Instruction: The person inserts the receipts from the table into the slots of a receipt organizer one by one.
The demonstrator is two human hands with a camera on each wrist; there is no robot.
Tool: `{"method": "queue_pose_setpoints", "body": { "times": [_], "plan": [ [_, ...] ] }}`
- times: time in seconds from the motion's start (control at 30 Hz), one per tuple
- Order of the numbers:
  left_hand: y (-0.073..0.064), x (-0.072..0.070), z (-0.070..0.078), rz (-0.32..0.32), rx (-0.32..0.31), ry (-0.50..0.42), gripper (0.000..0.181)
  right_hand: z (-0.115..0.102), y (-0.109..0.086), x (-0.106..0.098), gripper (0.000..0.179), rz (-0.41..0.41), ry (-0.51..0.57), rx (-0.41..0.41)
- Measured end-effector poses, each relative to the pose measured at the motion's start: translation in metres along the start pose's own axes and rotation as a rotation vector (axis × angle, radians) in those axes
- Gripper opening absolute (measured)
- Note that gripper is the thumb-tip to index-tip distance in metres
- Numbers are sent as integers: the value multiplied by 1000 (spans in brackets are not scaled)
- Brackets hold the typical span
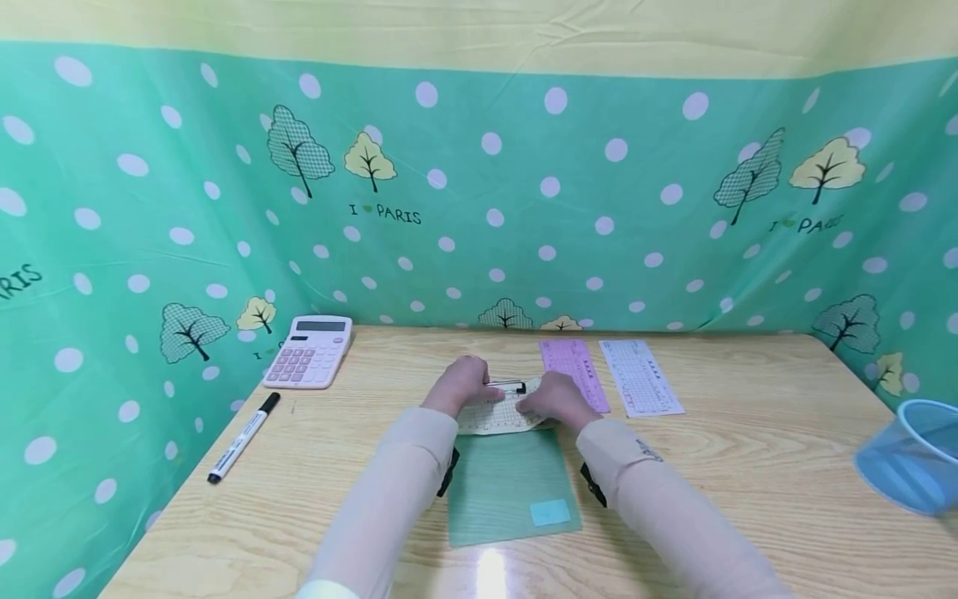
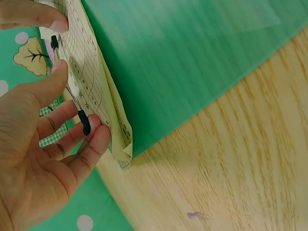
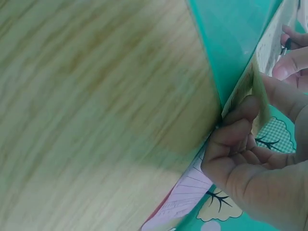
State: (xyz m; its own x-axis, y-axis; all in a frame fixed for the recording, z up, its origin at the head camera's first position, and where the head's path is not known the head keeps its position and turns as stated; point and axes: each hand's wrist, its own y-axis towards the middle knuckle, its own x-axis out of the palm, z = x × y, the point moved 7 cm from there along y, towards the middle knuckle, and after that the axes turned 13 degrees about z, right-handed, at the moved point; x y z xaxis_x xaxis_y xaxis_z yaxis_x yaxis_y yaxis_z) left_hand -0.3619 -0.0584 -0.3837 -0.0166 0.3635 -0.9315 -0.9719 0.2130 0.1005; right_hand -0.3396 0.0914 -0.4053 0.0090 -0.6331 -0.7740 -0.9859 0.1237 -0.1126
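Observation:
A small stack of pale yellow printed sheets (image 1: 494, 420) lies across the top of a translucent green folder (image 1: 509, 482). A thin metal clip bar with black ends (image 2: 73, 96) runs over the sheets. With its thumb against the bar, my left hand (image 1: 466, 384) holds the sheets by their left side, fingertips at the edge. From the other side my right hand (image 1: 555, 398) pinches the sheets, its thumb on the printed face. In the right wrist view the curled fingers (image 3: 231, 134) are at the lifted sheet edge.
Right of the folder lie a purple printed sheet (image 1: 575, 374) and a white one (image 1: 640, 378). A pink and white calculator (image 1: 308, 353) and a black-capped marker (image 1: 244, 438) are on the left. A blue mesh basket (image 1: 909, 466) stands at the right edge. A green polka-dot curtain (image 1: 524, 208) hangs behind the table.

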Motion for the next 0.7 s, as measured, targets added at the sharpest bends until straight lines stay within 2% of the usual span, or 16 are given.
{"method": "queue_pose_setpoints", "body": {
  "times": [0.2,0.4,0.53,0.7],
  "plan": [
    [-1,1,0,6,-10,-20,33,3,1,-11,33,11,-58,-55],
    [-1,2,-2,11,-41,-20,34,12,-7,-33,30,4,-20,-101],
    [0,3,-2,14,-47,-4,39,23,-10,-49,26,41,-18,-137],
    [1,3,-3,19,-53,0,37,43,-8,-62,42,114,-37,-108]
  ]
}}
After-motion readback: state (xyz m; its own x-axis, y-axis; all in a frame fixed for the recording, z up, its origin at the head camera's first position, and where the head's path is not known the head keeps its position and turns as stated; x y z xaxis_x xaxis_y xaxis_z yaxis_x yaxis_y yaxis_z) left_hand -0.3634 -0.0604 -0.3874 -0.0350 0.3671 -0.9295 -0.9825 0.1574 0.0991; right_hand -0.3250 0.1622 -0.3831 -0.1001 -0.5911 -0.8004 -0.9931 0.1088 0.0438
